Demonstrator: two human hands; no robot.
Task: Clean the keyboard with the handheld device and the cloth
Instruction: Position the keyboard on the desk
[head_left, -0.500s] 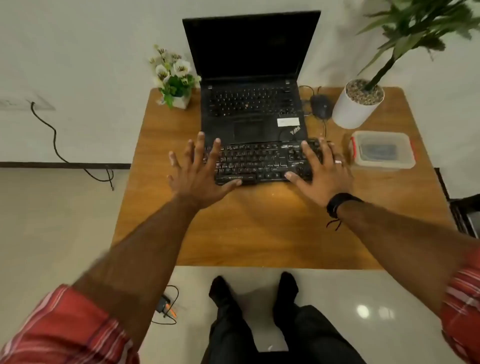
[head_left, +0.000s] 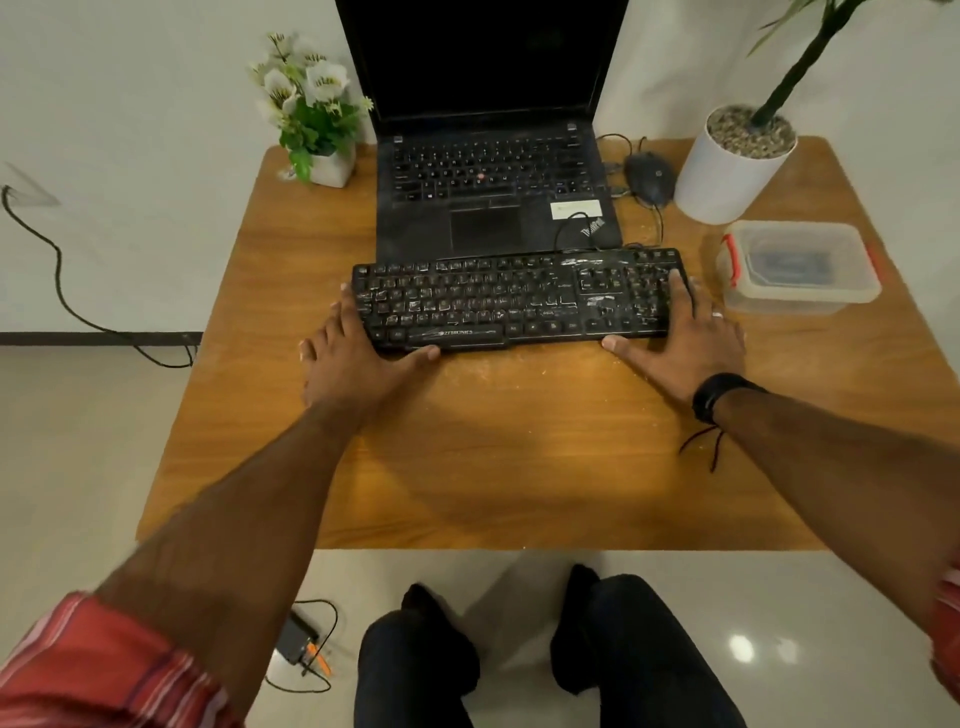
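Observation:
A black keyboard (head_left: 514, 301), streaked with whitish dust and crumbs, lies across the wooden table (head_left: 519, 467) in front of an open laptop. My left hand (head_left: 353, 358) rests against its left end, fingers straight along the side and thumb on the front edge. My right hand (head_left: 685, 332) lies at the right end, index finger stretched over the number pad and thumb touching the front edge. A clear lidded plastic box (head_left: 800, 267) to the right holds something dark and bluish. No handheld device or loose cloth shows on the table.
The black laptop (head_left: 493, 197) stands just behind the keyboard. A mouse (head_left: 649, 176) and a white plant pot (head_left: 727, 166) are at the back right, a small flower pot (head_left: 322, 150) at the back left. Crumbs dot the table. A small corded gadget (head_left: 301, 644) lies on the floor.
Both hands have moved apart from spread over the keys to the keyboard's two ends, and their thumbs now touch its front edge. The whole key area is uncovered.

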